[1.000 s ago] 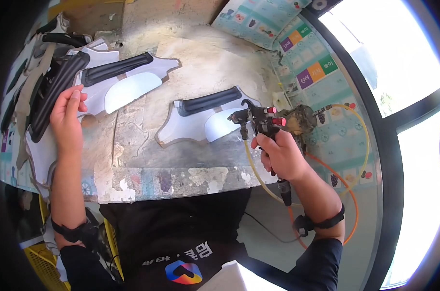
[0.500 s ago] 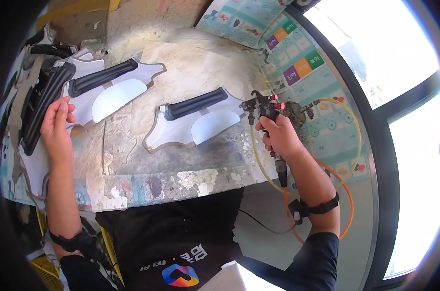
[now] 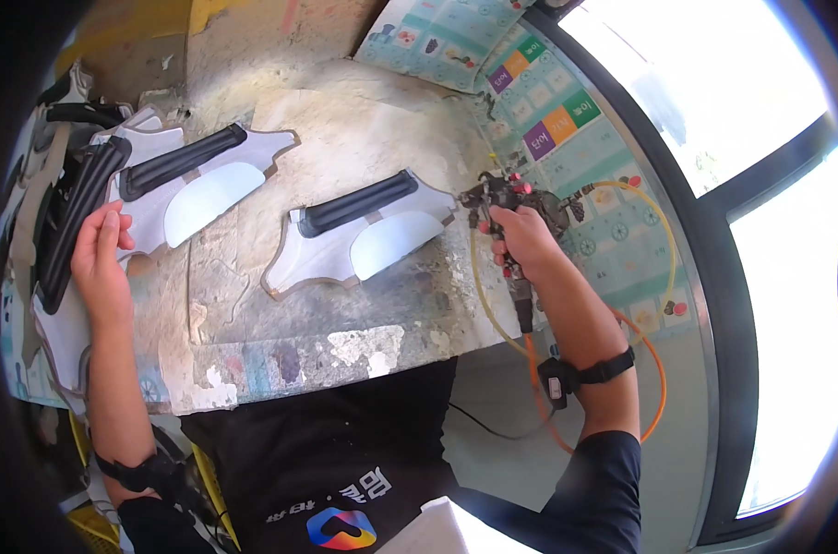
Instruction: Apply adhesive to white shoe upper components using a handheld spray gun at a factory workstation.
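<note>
My right hand [image 3: 527, 242] is wrapped round the grip of a dark spray gun [image 3: 504, 196] with red knobs, held at the bench's right side. A yellowish hose and an orange hose run from it. Left of the gun lies a flat, light grey cut piece [image 3: 294, 254] with a padded black strip and a pale half-round patch. A similar piece [image 3: 151, 217] lies farther left. My left hand [image 3: 103, 254] is beside it, over the edge of a pile of such pieces [image 3: 54, 198]; its fingers are loosely curled and nothing shows in them.
The pieces lie on a worn, stained bench top [image 3: 253, 305] with peeling patches along its front edge. A patterned, light blue wall covering [image 3: 613, 222] borders the right side, beside a dark-framed window [image 3: 714, 198]. The orange hose [image 3: 661, 379] loops below my right forearm.
My right hand and the spray gun have shifted slightly away and to the right, and the gun has turned a little. The whole view has shifted slightly; my left hand stays by the pile.
</note>
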The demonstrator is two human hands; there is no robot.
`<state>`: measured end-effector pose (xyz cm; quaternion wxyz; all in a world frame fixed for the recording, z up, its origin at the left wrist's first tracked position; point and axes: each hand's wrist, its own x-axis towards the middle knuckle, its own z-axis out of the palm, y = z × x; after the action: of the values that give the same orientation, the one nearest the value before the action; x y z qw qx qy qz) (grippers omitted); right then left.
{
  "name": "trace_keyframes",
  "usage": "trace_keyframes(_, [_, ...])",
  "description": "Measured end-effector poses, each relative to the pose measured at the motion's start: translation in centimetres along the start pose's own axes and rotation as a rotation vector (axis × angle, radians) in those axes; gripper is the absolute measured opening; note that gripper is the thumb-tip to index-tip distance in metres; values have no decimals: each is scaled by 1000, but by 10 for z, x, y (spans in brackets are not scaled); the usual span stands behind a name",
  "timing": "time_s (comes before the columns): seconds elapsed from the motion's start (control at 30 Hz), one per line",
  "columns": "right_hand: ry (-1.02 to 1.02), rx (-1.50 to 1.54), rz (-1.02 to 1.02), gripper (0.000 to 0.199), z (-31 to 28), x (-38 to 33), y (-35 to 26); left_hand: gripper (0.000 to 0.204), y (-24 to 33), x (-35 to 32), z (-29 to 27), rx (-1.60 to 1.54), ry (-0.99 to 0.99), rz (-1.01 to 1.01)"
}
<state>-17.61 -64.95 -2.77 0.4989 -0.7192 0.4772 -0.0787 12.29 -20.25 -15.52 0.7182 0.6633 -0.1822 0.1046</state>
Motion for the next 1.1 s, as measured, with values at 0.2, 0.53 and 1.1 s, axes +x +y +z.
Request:
trace_keyframes(0.2, [-53, 153, -142, 20, 28, -1, -24, 30, -3, 1, -1, 33, -5, -20])
trace_keyframes(0.53, [12, 50, -50, 21, 0, -2, -3, 28, -2, -1, -1, -8, 18, -22])
trace_keyframes(1.1, [-39, -209, -176, 27, 12, -75, 0, 31, -4, 0, -1, 9, -13, -26])
